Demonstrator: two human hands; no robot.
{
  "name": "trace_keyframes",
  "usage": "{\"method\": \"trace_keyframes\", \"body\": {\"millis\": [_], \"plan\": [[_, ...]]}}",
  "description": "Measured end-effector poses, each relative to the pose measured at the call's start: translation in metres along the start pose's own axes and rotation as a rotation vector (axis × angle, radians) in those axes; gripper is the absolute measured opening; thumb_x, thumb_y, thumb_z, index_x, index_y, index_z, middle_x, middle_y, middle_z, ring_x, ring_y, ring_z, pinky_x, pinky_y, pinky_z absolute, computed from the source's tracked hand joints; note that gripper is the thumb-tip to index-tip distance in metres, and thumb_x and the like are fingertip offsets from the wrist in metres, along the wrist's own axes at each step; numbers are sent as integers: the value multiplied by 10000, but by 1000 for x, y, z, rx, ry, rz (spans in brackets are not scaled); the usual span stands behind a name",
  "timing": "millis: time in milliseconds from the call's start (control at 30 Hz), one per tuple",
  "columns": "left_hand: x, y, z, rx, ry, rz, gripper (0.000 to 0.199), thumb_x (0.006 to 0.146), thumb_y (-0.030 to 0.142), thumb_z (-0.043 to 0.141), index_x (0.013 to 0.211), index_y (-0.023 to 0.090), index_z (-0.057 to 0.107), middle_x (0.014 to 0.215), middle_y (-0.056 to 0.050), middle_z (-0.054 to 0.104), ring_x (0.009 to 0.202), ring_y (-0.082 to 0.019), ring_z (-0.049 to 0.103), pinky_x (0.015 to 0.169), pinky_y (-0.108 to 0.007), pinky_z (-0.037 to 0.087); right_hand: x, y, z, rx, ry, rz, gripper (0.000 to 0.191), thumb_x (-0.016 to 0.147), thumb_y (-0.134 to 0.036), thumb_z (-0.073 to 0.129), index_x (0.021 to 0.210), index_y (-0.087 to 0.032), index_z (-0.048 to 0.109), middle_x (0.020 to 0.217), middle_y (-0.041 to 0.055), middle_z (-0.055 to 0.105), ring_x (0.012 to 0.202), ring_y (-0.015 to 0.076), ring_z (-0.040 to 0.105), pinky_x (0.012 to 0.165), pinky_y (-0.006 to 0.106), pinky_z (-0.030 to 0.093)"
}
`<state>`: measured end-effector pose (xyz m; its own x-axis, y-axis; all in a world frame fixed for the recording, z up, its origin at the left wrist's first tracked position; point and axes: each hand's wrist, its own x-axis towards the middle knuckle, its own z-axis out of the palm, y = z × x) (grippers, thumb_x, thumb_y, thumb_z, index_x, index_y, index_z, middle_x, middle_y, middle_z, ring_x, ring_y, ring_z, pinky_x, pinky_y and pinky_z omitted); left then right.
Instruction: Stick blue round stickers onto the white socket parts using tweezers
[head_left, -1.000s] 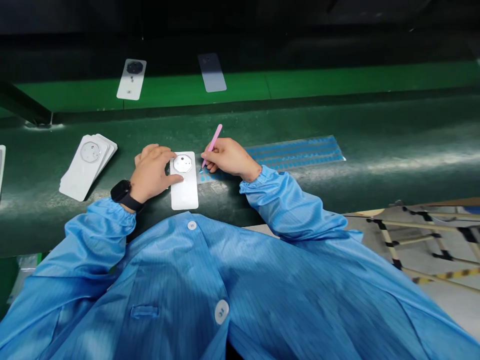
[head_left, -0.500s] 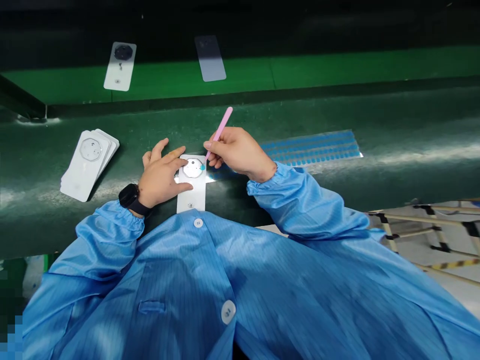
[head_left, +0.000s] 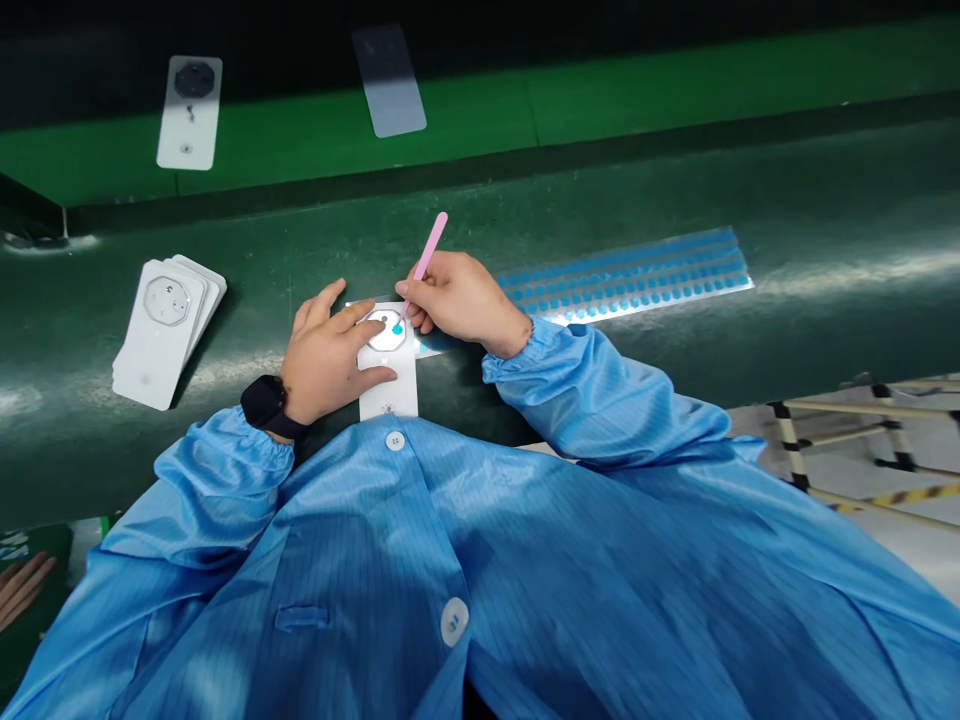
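From the head camera, the white rectangular panel (head_left: pixel 388 390) lies on the dark green surface (head_left: pixel 825 335), directly in front of the blue coat (head_left: pixel 450 560). It has 1 octagonal ring (head_left: pixel 387 331) near its far end. The left hand (head_left: pixel 334 352) rests flat on the panel, its fingers partly covering the ring's left side. The right hand (head_left: pixel 465 298) pinches pink tweezers (head_left: pixel 426 262), whose tip carries 1 small blue dot (head_left: pixel 397 329) just over the ring. The 2 hands are apart but close, with the tweezers and fingers blocking part of the ring from view.

To the right lies 1 clear sheet (head_left: pixel 622 277) with rows of many blue dots, its near corner just beside the panel. To the left sits 1 stack of white panels (head_left: pixel 160 332), at least 3 deep. Beyond, 2 more panels lie on a green strip (head_left: pixel 675 90): 1 white (head_left: pixel 189 112), 1 grey (head_left: pixel 388 80). A black watch (head_left: pixel 266 405) circles the left wrist. Another person's fingers (head_left: pixel 22 590) show at the lower left.
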<state>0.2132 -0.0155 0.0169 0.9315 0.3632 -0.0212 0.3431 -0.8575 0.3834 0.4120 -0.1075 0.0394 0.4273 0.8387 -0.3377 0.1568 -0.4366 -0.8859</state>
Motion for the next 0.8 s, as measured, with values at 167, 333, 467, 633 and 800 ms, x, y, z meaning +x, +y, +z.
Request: {"method": "trace_keyframes", "body": {"millis": [167, 333, 467, 633, 800], "plan": [[0, -1, 0, -3, 7, 1, 542, 841, 475, 931, 1319, 240, 835, 1560, -161, 719, 1609, -537, 446, 1265, -765, 369, 1, 3, 2, -18, 11, -43, 315, 1023, -113, 696, 736, -209, 609, 658, 19, 734, 507, 130, 648, 467, 239, 522], [0, -2, 0, -7, 10, 1, 532, 842, 474, 928, 1311, 240, 835, 1553, -154, 726, 1591, -526, 474, 1261, -746, 377, 1, 5, 2, -32, 19, -38, 318, 1036, -121, 690, 740, -205, 612, 663, 25, 725, 514, 134, 652, 478, 244, 526], [0, -1, 0, -3, 13, 1, 512, 848, 486, 921, 1304, 270, 837, 1550, -133, 730, 1582, -517, 483, 1253, -745, 381, 1, 7, 3, -17, 24, -54, 299, 1038, -138, 698, 759, -209, 617, 670, 25, 726, 527, 138, 660, 488, 243, 530], [0, -2, 0, -3, 12, -4, 510, 849, 496, 917, 1291, 251, 843, 1543, -145, 731, 1579, -516, 483, 1262, -735, 375, 0, 8, 3, -34, 31, -47, 302, 1039, -141, 697, 761, -213, 605, 661, 17, 710, 531, 138, 663, 499, 249, 540], [0, -3, 2, -10, 31, 3, 491, 844, 516, 917, 1273, 288, 845, 1534, -112, 736, 1568, -507, 488, 1257, -730, 380, 1, 12, 2, -26, 23, -66, 274, 1035, -200, 735, 785, -213, 622, 669, 12, 709, 550, 139, 676, 518, 246, 562]]}}
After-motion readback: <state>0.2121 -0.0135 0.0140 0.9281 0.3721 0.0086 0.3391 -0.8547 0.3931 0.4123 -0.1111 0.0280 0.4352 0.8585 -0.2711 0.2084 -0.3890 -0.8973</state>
